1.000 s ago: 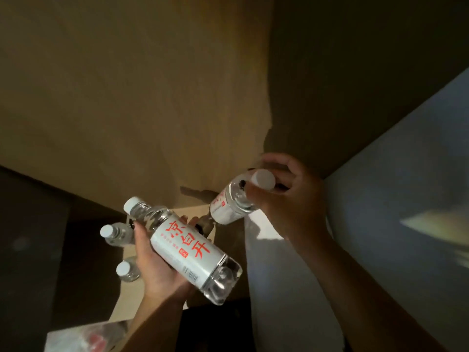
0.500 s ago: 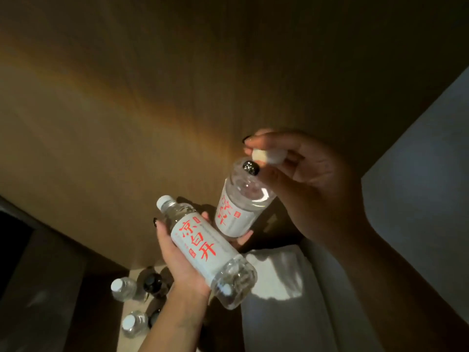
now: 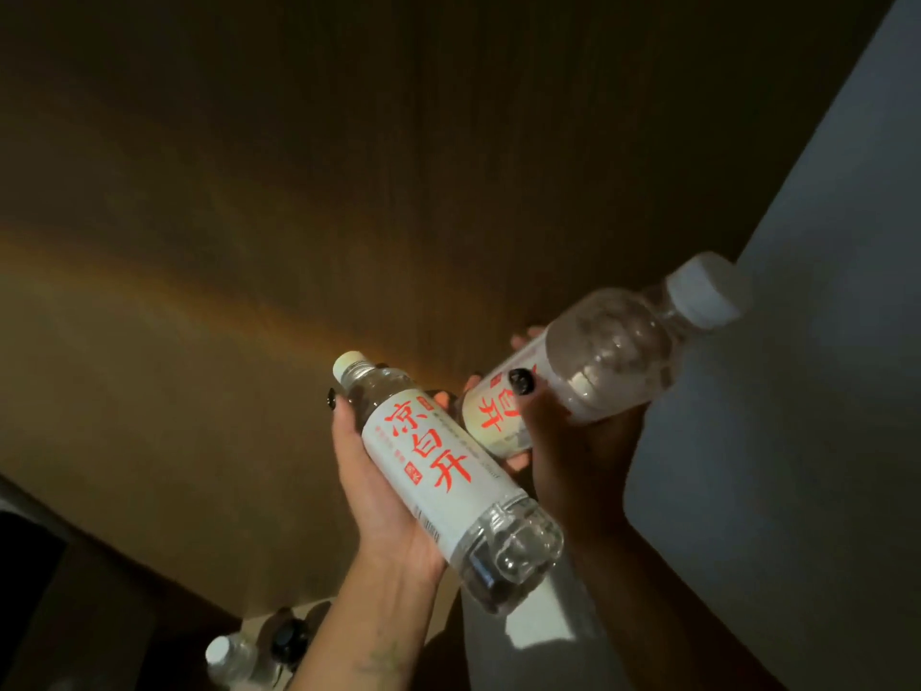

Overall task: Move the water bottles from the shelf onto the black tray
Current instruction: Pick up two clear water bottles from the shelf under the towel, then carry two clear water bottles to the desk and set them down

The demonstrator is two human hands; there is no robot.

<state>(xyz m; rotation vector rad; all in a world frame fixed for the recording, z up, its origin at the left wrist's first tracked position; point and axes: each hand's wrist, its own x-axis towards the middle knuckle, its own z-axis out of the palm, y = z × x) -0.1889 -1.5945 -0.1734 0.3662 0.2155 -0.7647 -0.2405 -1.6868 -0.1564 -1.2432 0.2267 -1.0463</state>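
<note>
My left hand (image 3: 379, 496) grips a clear water bottle (image 3: 438, 471) with a white label and red characters, cap pointing up-left. My right hand (image 3: 573, 451) holds a second water bottle (image 3: 598, 361) of the same kind around its labelled body, its white cap tilted up to the right. The two bottles nearly touch at their labels, held up in front of a dim wooden panel. Below, at the bottom edge, another white-capped bottle (image 3: 227, 660) and a dark-capped one (image 3: 289, 640) stand on a lower surface. The black tray is not in view.
A brown wooden wall (image 3: 249, 241) fills the upper and left view. A pale grey wall (image 3: 822, 391) runs down the right. A white ledge (image 3: 538, 635) lies under my hands. The scene is dark.
My right hand moved from pinching the cap to gripping the bottle's body, and the bottle tipped cap-right. Both hands rose and the view tilted upward; the lower bottles slid toward the bottom edge.
</note>
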